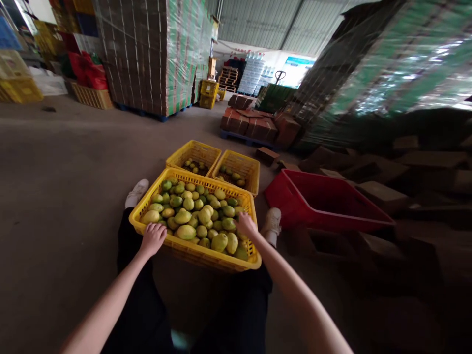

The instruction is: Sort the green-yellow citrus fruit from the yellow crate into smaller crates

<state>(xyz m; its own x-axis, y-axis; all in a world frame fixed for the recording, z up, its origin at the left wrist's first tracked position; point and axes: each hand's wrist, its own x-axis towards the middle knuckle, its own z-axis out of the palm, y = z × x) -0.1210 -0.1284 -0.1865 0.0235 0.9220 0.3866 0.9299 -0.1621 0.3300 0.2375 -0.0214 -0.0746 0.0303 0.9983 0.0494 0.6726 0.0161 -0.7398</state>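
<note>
A yellow plastic crate (228, 259) full of green and yellow fruits, which look like mangoes (186, 231), stands between my legs. My left hand (152, 238) is closed over its near left rim, with the fingers curled towards the fruit. At the right side of the crate, my right hand (246, 224) is low among the fruit with its fingers curled. What they hold, if anything, is hidden. Just beyond are two more yellow crates, the left one (193, 145) and the right one (241, 156), each with a few fruits at the bottom.
To the right is a red plastic tub (328, 221), among many cardboard boxes (381, 196). Wrapped stacks rise at the left (136, 54) and right (387, 73). Flat cartons (249, 123) lie on a blue pallet ahead. Grey floor (73, 196) extends to the left.
</note>
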